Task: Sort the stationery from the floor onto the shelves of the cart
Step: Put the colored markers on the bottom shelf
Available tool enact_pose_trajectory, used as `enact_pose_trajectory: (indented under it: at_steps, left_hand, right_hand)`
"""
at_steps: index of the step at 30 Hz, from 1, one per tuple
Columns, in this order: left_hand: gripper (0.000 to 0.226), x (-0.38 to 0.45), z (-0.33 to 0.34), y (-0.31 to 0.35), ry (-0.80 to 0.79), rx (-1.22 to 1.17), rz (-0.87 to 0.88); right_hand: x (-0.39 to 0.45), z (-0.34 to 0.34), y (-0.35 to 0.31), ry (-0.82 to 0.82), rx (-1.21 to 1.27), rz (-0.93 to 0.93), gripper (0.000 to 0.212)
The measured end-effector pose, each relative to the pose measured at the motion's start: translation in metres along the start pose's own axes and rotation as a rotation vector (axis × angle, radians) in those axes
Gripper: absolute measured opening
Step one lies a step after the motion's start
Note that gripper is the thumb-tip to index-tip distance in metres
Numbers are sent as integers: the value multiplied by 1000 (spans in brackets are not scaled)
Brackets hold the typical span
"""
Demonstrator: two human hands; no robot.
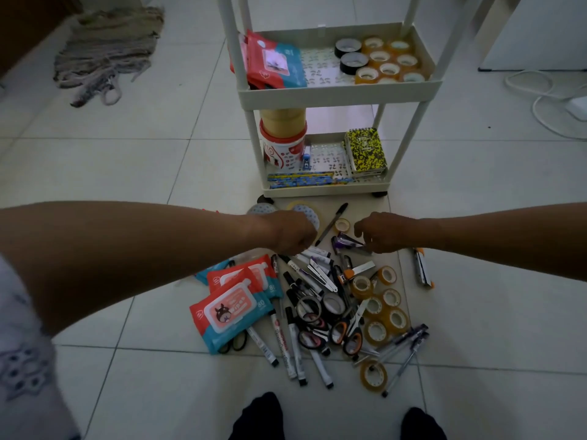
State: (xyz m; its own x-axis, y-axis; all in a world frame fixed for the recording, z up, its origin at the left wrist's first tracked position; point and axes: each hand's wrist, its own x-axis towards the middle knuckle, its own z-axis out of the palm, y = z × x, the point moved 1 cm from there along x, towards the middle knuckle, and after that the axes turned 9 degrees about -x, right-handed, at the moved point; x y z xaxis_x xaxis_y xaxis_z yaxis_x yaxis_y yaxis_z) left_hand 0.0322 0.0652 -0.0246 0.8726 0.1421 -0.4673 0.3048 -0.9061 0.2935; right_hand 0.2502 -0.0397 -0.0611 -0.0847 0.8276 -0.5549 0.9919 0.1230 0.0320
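Below, both hands curl: left hand over markers, right hand touching purple stapler.

We're indoors, and it looks like a home: pale glossy tile floor, a worn woven rag rug crumpled near a dark wooden edge top left, white cables trailing beside a white appliance on the right. A plastic cart stands on the tiles, household wet-wipe packs on its shelf.
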Motion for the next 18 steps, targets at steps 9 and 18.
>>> enact_pose_trajectory:
  at_steps: [9, 18]
  left_hand:
    - [24, 7, -1, 2, 38, -174, -72]
    - [22, 13, 7, -3, 50, -338, -137]
  right_hand:
    - [30, 11, -15, -24, -151, 19, 47]
    - [32, 1, -9, -110, 165, 21, 40]
